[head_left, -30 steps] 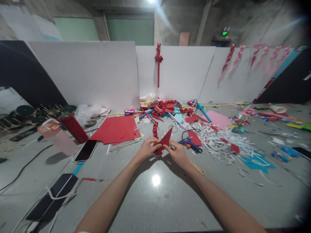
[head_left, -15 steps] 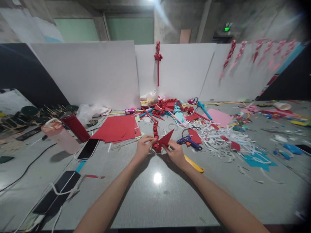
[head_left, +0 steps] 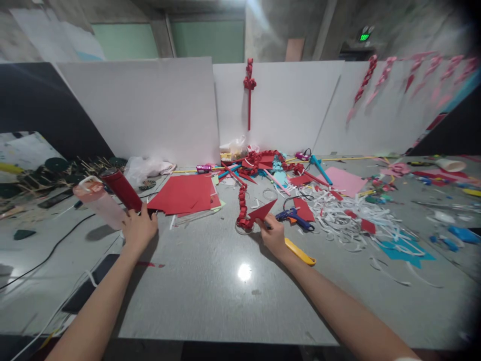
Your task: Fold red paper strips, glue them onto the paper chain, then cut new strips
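Observation:
My right hand (head_left: 273, 234) is closed on a pointed red paper piece (head_left: 264, 210), near the table's middle. Just left of it, a red paper chain (head_left: 243, 203) runs down to a curled end beside the paper. My left hand (head_left: 140, 228) is spread over the spot where the phone lay, fingers apart, next to the red flask (head_left: 122, 189) and the pink bottle (head_left: 101, 203). The phone is hidden under that hand. A stack of red paper (head_left: 184, 194) lies between the hands.
A blue glue gun (head_left: 295, 218) and a yellow cutter (head_left: 299, 251) lie right of my right hand. White paper strips (head_left: 338, 220) are heaped farther right. A black power bank (head_left: 90, 283) with white cables is at the left. White boards (head_left: 143, 110) stand behind.
My left hand has left the red paper and chain and moved left, opening over the phone. My right hand still holds the pointed paper. The whole view has shifted slightly.

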`<state>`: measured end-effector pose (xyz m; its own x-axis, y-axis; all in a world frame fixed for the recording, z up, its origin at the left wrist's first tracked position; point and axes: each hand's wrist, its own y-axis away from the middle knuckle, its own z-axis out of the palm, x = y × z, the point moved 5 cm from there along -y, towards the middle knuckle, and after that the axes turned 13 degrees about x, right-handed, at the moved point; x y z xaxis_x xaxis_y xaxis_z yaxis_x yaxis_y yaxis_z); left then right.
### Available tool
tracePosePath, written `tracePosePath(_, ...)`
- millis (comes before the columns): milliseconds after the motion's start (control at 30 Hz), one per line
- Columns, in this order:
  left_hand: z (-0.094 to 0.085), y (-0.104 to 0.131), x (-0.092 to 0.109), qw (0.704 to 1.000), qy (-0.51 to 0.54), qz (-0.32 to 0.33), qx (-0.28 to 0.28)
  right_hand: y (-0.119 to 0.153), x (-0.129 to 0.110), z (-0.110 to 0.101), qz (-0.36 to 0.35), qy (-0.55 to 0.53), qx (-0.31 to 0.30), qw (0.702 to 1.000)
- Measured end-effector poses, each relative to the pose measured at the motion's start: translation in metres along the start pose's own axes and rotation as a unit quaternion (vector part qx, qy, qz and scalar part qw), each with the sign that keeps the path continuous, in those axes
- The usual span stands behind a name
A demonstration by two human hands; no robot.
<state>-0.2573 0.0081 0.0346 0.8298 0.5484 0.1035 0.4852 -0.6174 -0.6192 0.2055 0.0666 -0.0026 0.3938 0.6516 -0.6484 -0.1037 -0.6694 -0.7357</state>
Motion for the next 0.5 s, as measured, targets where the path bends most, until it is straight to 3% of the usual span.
tracePosePath(133,0.023,0.012,-0.033,0.990,-0.047,-0.025,-0.133,0.001,0.001,0.000,0.013,0.003,0.016,1.000)
tracePosePath(367,0.043,0.004,-0.055,0.987,-0.035,-0.033,-0.155,0.001,0.002,-0.002,0.015,0.001,0.031,0.999)
tracePosePath(500,0.058,-0.008,-0.063,0.984,-0.046,-0.078,-0.153,0.002,0.002,-0.001,0.016,-0.010,0.032,0.999)
